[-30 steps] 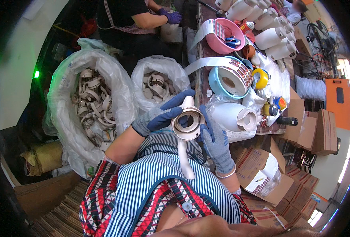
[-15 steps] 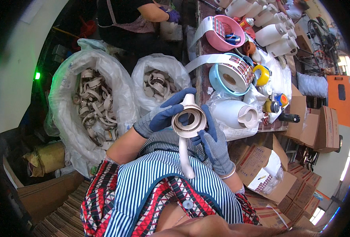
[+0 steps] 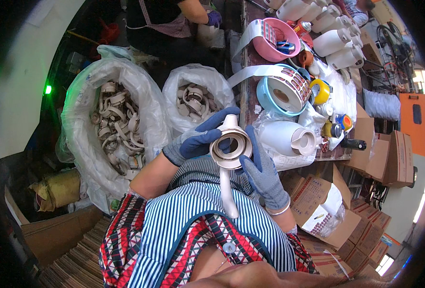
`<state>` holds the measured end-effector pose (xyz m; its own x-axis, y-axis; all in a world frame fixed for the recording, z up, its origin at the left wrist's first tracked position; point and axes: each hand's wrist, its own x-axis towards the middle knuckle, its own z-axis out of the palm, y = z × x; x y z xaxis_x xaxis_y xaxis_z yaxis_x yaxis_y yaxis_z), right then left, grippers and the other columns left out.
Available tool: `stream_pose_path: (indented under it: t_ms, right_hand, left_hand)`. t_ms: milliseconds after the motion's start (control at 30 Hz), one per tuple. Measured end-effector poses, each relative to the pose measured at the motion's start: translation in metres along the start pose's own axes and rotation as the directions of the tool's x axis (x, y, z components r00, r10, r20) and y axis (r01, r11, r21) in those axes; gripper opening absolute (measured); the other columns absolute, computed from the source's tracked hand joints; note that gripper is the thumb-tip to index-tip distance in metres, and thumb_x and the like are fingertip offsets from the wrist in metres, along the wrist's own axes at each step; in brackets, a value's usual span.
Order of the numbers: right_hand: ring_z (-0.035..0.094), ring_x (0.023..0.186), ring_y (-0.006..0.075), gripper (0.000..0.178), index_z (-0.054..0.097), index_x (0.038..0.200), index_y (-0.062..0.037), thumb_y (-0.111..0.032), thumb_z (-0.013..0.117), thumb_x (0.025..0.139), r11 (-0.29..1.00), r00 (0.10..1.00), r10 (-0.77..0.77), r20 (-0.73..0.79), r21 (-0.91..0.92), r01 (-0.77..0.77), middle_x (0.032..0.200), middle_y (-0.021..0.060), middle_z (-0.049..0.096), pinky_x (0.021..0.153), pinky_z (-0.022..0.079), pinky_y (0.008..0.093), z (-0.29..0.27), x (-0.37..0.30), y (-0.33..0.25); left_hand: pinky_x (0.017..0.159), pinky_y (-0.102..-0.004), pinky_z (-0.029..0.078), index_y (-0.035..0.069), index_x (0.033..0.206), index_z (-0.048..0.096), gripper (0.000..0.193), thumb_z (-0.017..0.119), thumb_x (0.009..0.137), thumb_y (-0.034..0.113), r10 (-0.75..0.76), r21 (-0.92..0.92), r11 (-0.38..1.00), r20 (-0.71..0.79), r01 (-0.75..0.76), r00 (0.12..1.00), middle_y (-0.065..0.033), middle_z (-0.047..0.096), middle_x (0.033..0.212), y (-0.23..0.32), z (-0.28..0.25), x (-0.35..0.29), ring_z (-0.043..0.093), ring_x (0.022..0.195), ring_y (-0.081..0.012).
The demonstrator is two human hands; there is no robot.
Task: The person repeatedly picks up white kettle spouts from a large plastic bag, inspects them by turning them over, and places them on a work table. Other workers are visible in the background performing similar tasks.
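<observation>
Two gloved hands on one cream lid (image 3: 230, 149), held above my lap: left grip (image 3: 193, 141) pinches its rim, right grip (image 3: 263, 170) cups the other side. Best kept level, handle (image 3: 227, 192) down; jug (image 3: 284, 137) waits on counter (image 3: 247, 96).

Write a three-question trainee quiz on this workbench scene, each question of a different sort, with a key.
1. True or false: both hands wear blue gloves.
2. What do the left hand and right hand hold between them? A) tape roll B) cream jug lid with long handle C) pink basket
3. Fill in: the two plastic bags at the left are filled with cream plastic ____.

Key: 1 true; 2 B; 3 rings.
</observation>
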<state>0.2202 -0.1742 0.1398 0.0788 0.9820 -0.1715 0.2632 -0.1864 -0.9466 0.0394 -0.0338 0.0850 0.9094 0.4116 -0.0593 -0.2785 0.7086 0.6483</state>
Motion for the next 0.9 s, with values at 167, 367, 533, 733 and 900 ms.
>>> stream_pose_path:
  t_ms: [167,367,533,733,900]
  right_hand:
    - [0.046,0.133,0.0241,0.075,0.026,0.152,0.0,-0.012,0.065,0.089,0.978,0.992,0.05,0.12,0.194,-0.073,0.151,0.0163,0.04,0.108,0.039,0.0348,-0.015,0.009,-0.003]
    - [0.058,0.114,0.0161,0.083,0.036,0.149,-0.0008,0.003,0.074,0.074,0.609,0.957,0.21,0.198,0.74,-0.287,0.142,0.0104,0.051,0.087,0.053,0.0246,-0.011,0.011,0.025]
    - [0.052,0.127,0.0197,0.077,0.036,0.149,-0.0032,-0.006,0.073,0.081,0.408,0.991,0.098,0.089,0.905,-0.122,0.144,0.0111,0.049,0.1,0.049,0.0327,0.017,0.003,0.062]
    - [0.055,0.119,0.0177,0.067,0.027,0.153,-0.009,-0.032,0.057,0.099,0.57,0.984,0.107,-0.141,0.82,0.056,0.143,0.0086,0.049,0.091,0.051,0.0279,0.045,-0.01,0.049]
    - [0.043,0.134,0.0223,0.064,0.027,0.152,-0.0039,-0.029,0.054,0.1,0.618,0.984,0.086,-0.158,0.783,0.072,0.15,0.0119,0.041,0.111,0.038,0.0365,0.045,-0.005,0.034]
  left_hand:
    - [0.116,-0.0368,0.028,0.007,0.155,0.02,0.086,0.068,0.09,0.037,0.02,0.003,1.0,0.009,-0.02,1.0,-0.0106,0.033,0.153,0.0,0.0,0.001,0.036,0.139,-0.0223]
    - [0.115,-0.0375,0.03,0.006,0.156,0.017,0.095,0.072,0.086,0.038,0.022,-0.028,0.999,-0.029,-0.023,0.999,-0.0109,0.033,0.153,0.003,0.006,0.001,0.038,0.139,-0.0224]
    - [0.115,-0.0378,0.03,0.007,0.156,0.017,0.096,0.073,0.084,0.037,0.005,-0.11,0.994,-0.006,-0.006,1.0,-0.0107,0.033,0.153,0.007,0.01,-0.001,0.038,0.138,-0.0235]
    - [0.115,-0.0384,0.029,0.008,0.156,0.017,0.096,0.074,0.083,0.035,0.015,-0.094,0.995,-0.055,-0.021,0.998,-0.0107,0.034,0.152,0.015,0.016,-0.005,0.038,0.138,-0.0238]
    - [0.115,-0.0382,0.031,0.007,0.156,0.015,0.094,0.07,0.085,0.035,0.029,-0.115,0.993,-0.069,-0.037,0.997,-0.0113,0.033,0.152,0.012,0.014,-0.003,0.04,0.137,-0.0231]
